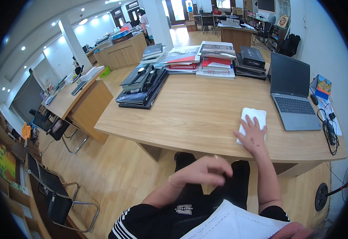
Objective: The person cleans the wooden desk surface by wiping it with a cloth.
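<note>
My right hand [254, 135] lies flat with spread fingers on a folded white cloth [256, 112]. The cloth rests on the wooden desk [190, 103], left of the open laptop [292, 95] and not far from the front edge. In front of the desk, above my lap, hangs my left hand [205, 169]. Its fingers are loosely bent and a little blurred, with a gap between thumb and fingers and nothing visible in them.
Stacks of books and folders [217, 59] line the desk's far edge. At its left end sits a pile of dark books [142, 85] with small black items on top. Right of the laptop are a mouse [314, 99], a blue desk calendar [323, 87] and a coiled black cable [330, 133].
</note>
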Demonstrator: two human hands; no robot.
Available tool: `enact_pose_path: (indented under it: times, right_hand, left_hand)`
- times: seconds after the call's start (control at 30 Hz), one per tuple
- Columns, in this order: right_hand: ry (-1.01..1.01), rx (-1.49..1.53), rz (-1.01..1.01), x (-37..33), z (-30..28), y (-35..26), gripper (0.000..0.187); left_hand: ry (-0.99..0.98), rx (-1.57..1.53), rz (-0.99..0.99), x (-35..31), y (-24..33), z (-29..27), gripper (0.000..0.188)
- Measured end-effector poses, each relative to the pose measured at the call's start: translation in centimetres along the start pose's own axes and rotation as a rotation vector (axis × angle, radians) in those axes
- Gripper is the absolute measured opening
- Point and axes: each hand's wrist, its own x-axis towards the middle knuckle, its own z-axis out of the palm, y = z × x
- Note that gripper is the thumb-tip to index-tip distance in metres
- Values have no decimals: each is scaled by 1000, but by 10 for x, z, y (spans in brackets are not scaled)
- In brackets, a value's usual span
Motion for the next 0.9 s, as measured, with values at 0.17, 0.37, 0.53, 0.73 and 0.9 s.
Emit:
enact_pose_path:
  times: [0.17, 0.37, 0.53, 0.73, 0.9]
  right_hand:
    - [61, -2, 72, -8, -15, 17, 68]
    - [203, -20, -29, -4, -24, 13, 64]
    - [367, -51, -134, 31, -59, 4, 61]
    - [599, -123, -162, 64, -110, -4, 60]
    - [745, -173, -203, 95, -164, -14, 60]
  left_hand:
    - [-575, -36, 373, -1, 26, 5, 36]
    - [-722, 71, 552, 4, 33, -8, 31]
    - [-696, 365, 520, 17, 62, -24, 19]
    - [-457, 527, 457, 27, 83, -28, 6]
    - [211, 686, 838, 28, 114, -36, 13]
